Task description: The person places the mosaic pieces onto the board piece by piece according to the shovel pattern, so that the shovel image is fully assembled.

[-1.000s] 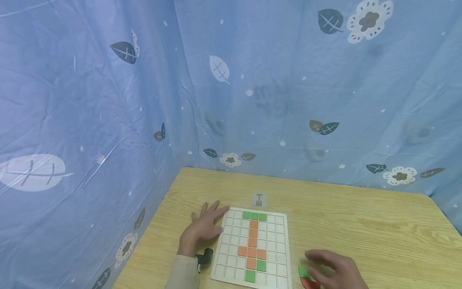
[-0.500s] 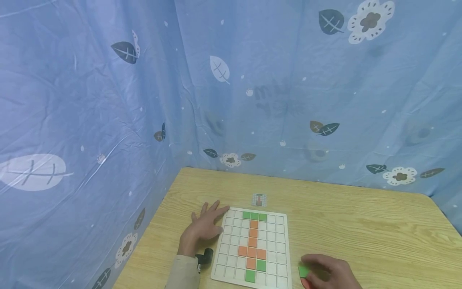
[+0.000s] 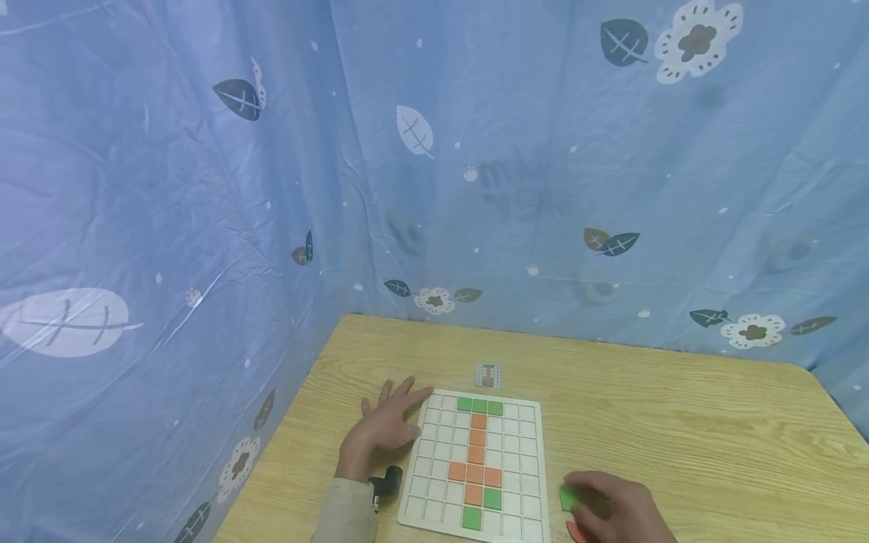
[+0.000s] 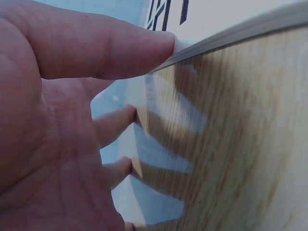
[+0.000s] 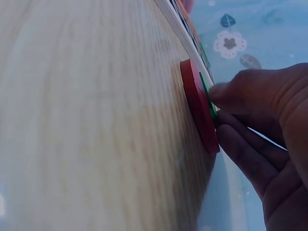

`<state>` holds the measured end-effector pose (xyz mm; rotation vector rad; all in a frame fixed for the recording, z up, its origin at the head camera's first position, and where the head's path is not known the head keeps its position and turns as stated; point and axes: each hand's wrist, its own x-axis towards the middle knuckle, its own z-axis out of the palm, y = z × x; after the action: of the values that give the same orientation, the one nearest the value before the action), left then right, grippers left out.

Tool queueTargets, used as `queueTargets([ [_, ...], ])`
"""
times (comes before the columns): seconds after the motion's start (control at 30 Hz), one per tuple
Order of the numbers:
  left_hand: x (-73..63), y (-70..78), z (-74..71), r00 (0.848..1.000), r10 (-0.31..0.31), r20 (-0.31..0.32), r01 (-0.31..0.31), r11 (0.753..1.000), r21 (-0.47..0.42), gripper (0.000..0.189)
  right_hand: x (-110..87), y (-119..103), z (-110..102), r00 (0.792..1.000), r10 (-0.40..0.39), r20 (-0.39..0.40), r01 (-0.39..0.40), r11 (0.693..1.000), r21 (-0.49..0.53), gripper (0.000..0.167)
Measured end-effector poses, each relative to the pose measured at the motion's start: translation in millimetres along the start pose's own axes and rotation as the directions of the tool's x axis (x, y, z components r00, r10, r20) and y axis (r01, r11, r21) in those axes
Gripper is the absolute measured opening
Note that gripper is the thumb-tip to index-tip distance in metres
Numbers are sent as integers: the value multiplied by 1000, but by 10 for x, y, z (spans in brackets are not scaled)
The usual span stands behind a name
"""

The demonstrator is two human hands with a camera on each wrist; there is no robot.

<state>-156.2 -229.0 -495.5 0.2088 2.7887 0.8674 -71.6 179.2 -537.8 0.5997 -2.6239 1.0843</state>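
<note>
A white grid board (image 3: pixel 424 483) holds green tiles (image 3: pixel 480 406) along its far row and a cross-like run of orange tiles (image 3: pixel 475 473) below them. My left hand (image 3: pixel 382 428) lies spread at the board's left side, its thumb against the edge; the left wrist view shows the thumb tip (image 4: pixel 159 53) there. Right of the board, my right hand (image 3: pixel 621 505) pinches a small green tile (image 3: pixel 568 498) between thumb and fingers. Close beside that tile is a red curved piece (image 3: pixel 578 532), partly hidden by the hand; in the right wrist view this red piece (image 5: pixel 199 108) lies on the tabletop.
A small printed pattern card (image 3: pixel 488 375) lies beyond the board's far edge. A black device (image 3: pixel 388 483) is strapped at the left wrist. Patterned blue curtains (image 3: pixel 529 188) rise behind and left of the wooden table (image 3: pixel 713 422).
My right hand has moved slightly left and closed in on the green tile, which has shifted a little away from the red piece. My left hand stays in place.
</note>
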Motion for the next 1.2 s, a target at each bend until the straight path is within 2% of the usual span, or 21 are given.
queueTargets([
  [0.1, -2, 4, 0, 1000, -1, -1, 1, 1000, -2, 83, -4, 5, 6, 1000, 3, -13, -3, 1000, -9, 42],
  [0.43, -8, 28, -1, 1000, -9, -9, 8, 1000, -12, 83, 2, 43, 38, 995, -85, -56, 84, 996, -12, 47],
  [0.57, -10, 35, -4, 1000, -10, -8, 10, 1000, -14, 83, 7, 29, 33, 996, -76, -48, 76, 997, -11, 45],
  [0.77, -16, 33, -9, 1000, -17, -4, 17, 1000, -5, 83, 21, -23, -17, 1000, 23, 5, -23, 1000, -15, 37],
  [0.83, -17, 32, -10, 1000, -17, -4, 17, 1000, -6, 83, 36, -46, -26, 1000, 21, -6, -21, 1000, -10, 37],
  [0.97, -12, 25, -3, 1000, -14, -4, 14, 1000, -9, 83, 90, -111, -31, 999, -36, -35, 36, 999, 1, 39],
  [1.07, -9, 24, 1, 1000, -10, -3, 10, 1000, -9, 83, 150, -183, -46, 999, -38, 7, 37, 999, 18, 36],
  [1.2, -8, 22, 3, 1000, -7, -3, 7, 1000, -9, 83, 231, -290, -61, 996, 5, 86, -9, 999, 47, 31],
])
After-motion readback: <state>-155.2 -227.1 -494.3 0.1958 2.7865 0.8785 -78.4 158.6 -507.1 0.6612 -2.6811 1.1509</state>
